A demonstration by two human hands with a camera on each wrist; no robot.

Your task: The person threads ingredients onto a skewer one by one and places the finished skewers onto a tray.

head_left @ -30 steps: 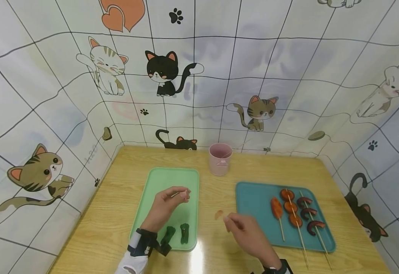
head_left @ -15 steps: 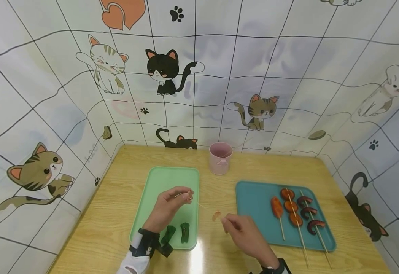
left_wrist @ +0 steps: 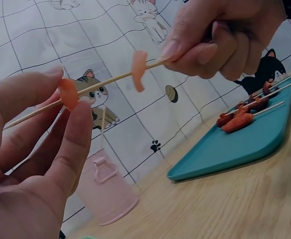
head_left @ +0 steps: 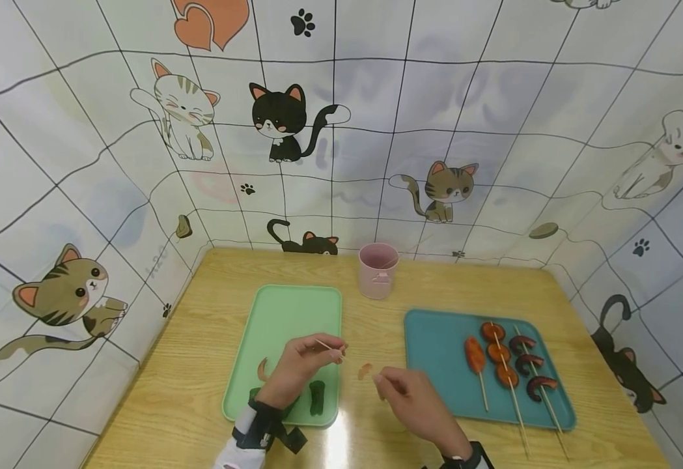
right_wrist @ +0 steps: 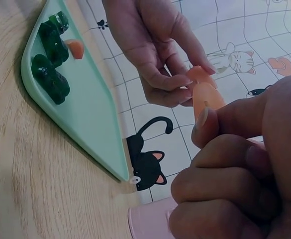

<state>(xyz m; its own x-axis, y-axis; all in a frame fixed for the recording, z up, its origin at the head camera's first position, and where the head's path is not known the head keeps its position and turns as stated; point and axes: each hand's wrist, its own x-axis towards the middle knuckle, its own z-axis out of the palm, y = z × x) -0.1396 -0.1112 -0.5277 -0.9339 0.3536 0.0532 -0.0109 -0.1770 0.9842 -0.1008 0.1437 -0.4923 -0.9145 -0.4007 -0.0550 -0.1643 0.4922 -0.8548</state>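
Observation:
My right hand (head_left: 417,404) pinches a thin wooden skewer (left_wrist: 110,79) near one end, its other fingers curled. Just ahead of those fingertips, a pale orange crescent-shaped piece (left_wrist: 139,71) is threaded on the stick. My left hand (head_left: 300,368) pinches a second orange piece (left_wrist: 68,94) between thumb and fingers; the skewer runs through there and sticks out beyond. Both hands are raised over the table, the left above the light green tray (head_left: 297,296). On that tray lie another orange crescent (head_left: 262,369) and several glossy dark green pieces (right_wrist: 50,84), partly hidden by my left arm in the head view.
To the right, a teal tray (head_left: 429,352) bears a single oval skewered piece (head_left: 474,356), a skewer of round reddish slices (head_left: 499,354) and one of dark curled pieces (head_left: 529,365). A pink bucket (head_left: 377,280) with thin sticks stands at the back, before the cat-print curtain (head_left: 364,130).
My left hand has moved right and down, closer to my right hand, and more skewer now shows past its fingers. The orange crescent on the green tray has come into view.

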